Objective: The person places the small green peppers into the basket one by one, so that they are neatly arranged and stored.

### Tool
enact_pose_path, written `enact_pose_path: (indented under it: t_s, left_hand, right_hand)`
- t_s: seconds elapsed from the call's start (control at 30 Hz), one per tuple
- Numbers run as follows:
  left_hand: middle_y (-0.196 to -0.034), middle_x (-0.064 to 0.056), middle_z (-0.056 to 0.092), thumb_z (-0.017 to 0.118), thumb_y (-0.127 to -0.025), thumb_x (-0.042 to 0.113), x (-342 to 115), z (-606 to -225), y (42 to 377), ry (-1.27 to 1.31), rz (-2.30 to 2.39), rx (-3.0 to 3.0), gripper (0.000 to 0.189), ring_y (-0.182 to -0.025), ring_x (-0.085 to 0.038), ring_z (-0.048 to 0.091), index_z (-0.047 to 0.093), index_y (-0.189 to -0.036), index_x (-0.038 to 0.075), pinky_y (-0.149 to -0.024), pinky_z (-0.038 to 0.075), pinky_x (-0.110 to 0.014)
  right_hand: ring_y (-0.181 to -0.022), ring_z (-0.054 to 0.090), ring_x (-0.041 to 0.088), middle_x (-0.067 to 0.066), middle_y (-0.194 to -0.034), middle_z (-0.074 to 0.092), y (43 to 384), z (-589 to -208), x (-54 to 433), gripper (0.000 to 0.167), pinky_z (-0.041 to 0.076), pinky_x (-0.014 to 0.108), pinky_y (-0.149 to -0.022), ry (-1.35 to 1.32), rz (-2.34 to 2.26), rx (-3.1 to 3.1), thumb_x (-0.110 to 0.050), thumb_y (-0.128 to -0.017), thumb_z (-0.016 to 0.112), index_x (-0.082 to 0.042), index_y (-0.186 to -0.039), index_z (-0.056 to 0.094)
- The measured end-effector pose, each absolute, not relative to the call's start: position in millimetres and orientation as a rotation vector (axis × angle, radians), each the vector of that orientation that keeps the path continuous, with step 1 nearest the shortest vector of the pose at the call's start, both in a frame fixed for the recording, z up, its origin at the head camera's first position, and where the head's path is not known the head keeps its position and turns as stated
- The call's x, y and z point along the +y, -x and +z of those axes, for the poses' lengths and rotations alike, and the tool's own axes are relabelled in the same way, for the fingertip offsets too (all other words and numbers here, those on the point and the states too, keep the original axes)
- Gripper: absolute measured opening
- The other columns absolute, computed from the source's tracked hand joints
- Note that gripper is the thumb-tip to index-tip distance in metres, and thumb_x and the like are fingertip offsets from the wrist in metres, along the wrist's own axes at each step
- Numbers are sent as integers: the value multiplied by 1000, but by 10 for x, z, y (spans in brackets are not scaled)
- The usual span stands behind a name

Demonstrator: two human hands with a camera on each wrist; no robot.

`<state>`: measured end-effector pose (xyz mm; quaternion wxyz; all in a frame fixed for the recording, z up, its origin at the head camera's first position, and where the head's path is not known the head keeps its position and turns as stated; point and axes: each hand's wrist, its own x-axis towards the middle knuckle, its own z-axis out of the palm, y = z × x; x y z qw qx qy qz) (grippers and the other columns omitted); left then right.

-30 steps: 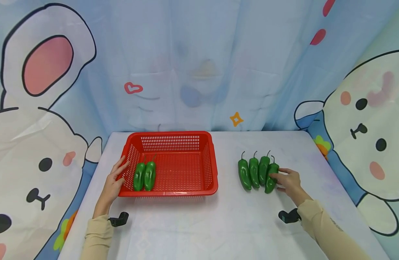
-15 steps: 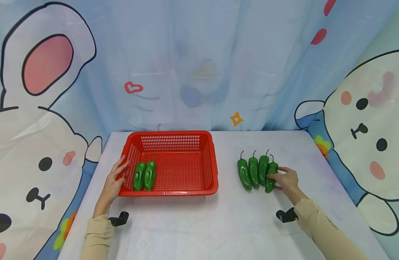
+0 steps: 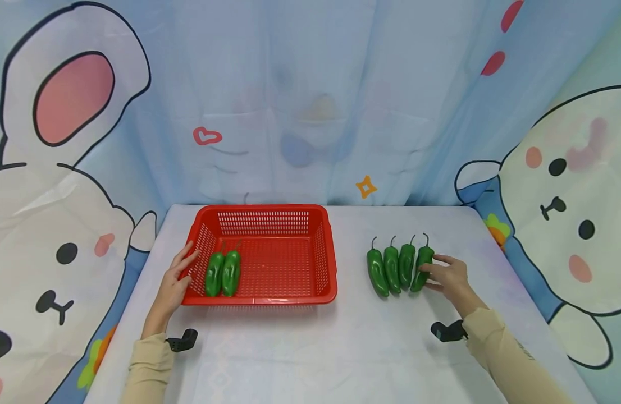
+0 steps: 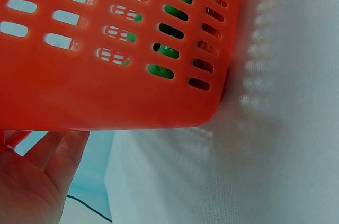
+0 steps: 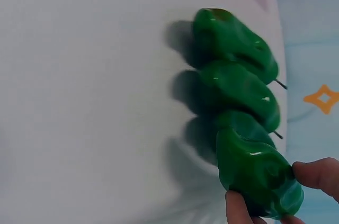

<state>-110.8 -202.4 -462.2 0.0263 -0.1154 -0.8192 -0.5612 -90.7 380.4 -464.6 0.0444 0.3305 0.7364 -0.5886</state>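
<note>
My left hand (image 3: 171, 287) rests at the left rim of a red plastic basket (image 3: 260, 301), its extended fingers reaching over the edge. Inside the basket, two green chili peppers (image 3: 231, 273) lie side by side at the left. My right hand (image 3: 453, 279) pinches another green chili pepper (image 5: 257, 173) between thumb and fingers; it appears raised slightly above the table. Three more green chili peppers (image 3: 391, 268) lie in a row just left of it, stems pointing away. In the left wrist view, green shows through the slots of the basket wall (image 4: 106, 102).
A white cloth covers the table (image 3: 300, 353). Behind and beside it hangs a pale blue curtain (image 3: 300, 84) printed with cartoon animals. A black wrist camera (image 3: 183, 340) is strapped by the left sleeve, another camera (image 3: 448, 331) by the right.
The right hand has tightened its hold on the rightmost chili pepper and lifted it slightly, drawing it away from its neighbor. The left hand stays at the basket. The head view has shifted slightly.
</note>
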Motion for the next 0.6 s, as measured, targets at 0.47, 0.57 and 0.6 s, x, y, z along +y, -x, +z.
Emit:
enact_pose_path:
  t_s: [0.47, 0.57, 0.6]
  left_hand:
    - [-155, -31, 22, 39, -82, -23, -2023, -4584, 1081, 396, -1716, -2522, 56, -144, -50, 12, 42, -138, -19, -93, 27, -4]
    - [-156, -30, 22, 39, -82, -22, -2016, -4568, 1076, 383, -1729, -2527, 56, -145, -48, 12, 42, -138, -19, -93, 26, -4]
    - [-156, -29, 22, 39, -83, -22, -2016, -4564, 1073, 379, -1732, -2530, 56, -145, -48, 12, 42, -138, -19, -94, 26, -5]
  right_hand:
    - [-127, 50, 40, 28, -148, 39, 1056, -4029, 3688, 76, 47, 49, -93, -881, -1884, 2290, -16, -94, 63, -2, -156, 22]
    - [-130, 47, 42, 28, -149, 37, 1069, -3976, 3654, 76, 46, 49, -94, -868, -1887, 2284, -17, -94, 63, -3, -156, 22]
    - [-130, 47, 42, 28, -149, 36, 1071, -3964, 3644, 76, 46, 49, -94, -864, -1891, 2278, -17, -94, 63, -3, -156, 22]
